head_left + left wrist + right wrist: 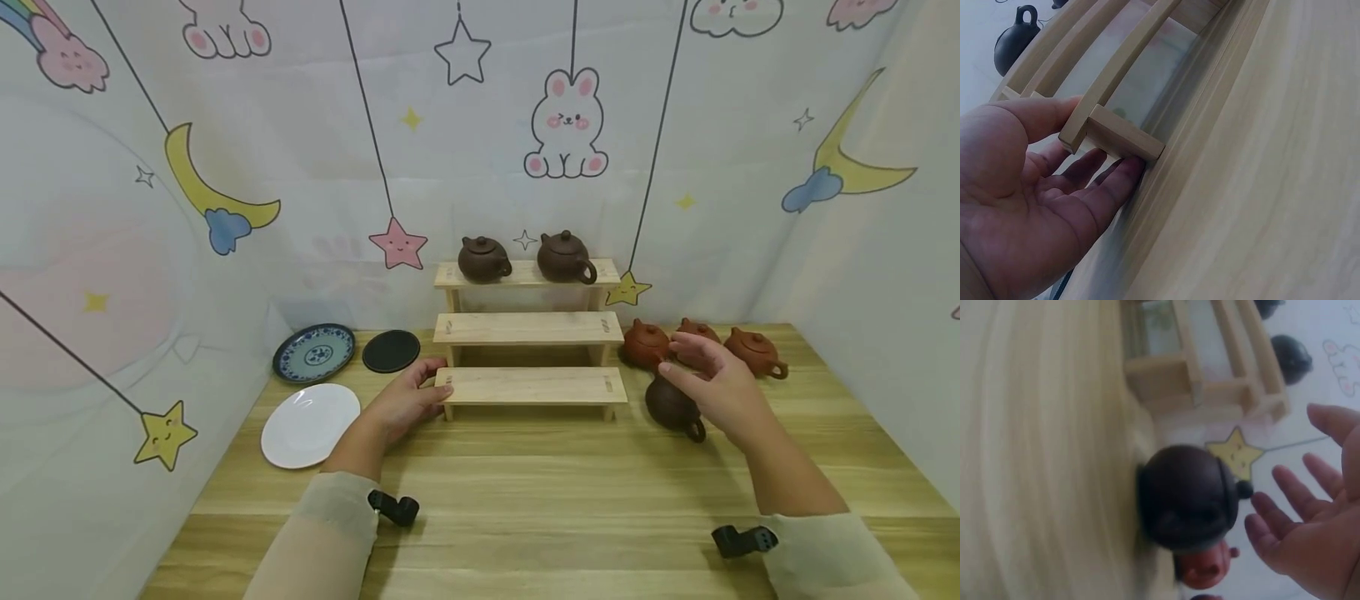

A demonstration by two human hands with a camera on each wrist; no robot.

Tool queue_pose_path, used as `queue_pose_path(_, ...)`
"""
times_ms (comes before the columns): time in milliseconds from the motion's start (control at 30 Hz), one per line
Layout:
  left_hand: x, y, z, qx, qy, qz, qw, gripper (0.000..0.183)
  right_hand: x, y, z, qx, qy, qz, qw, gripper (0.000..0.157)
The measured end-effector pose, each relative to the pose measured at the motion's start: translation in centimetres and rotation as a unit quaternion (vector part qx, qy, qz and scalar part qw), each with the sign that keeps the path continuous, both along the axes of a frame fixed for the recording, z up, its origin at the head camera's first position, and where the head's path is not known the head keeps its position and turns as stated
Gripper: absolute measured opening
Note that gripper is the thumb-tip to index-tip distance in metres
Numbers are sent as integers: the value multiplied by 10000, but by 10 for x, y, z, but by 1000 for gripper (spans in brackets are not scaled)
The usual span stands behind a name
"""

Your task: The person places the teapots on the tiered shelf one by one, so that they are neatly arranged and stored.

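A three-step wooden display stand (529,385) stands on the table. My left hand (405,400) holds the left end of its lowest step, thumb on the top board and fingers around the side leg (1124,132). Two dark brown teapots (482,259) sit on the top step. My right hand (718,392) hovers over a third dark brown teapot (672,407) on the table, right of the stand. In the right wrist view its fingers are spread beside the lid knob of that teapot (1188,497), apart from it.
Several reddish-brown teapots (754,353) stand behind the right hand. At left lie a blue patterned plate (313,353), a white plate (310,426) and a round black mat (391,351). A printed curtain (480,150) hangs behind and beside the table (525,500).
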State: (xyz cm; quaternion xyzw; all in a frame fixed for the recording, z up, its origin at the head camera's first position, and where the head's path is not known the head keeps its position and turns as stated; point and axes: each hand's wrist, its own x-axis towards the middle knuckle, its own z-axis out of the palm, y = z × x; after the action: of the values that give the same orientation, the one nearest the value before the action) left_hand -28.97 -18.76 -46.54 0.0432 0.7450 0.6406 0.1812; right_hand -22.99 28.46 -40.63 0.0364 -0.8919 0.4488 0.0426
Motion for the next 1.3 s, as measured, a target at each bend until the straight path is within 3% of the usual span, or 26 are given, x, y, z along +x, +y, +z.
queue_pose_path(267, -2, 0, 1, 51, -7, 0, 10000, 63, -5, 16, -22, -144, -553, 23, 9984, 81)
queue_pose_path(800, -2, -1, 2, 34, -30, 1, 10000, 63, -14, 33, -42, 362, -1177, 360, 9917, 90)
queue_pose_path(1300, -2, 0, 1, 3, -34, 15, 10000, 62, -13, 34, -43, 494, -1176, 441, 9909, 91)
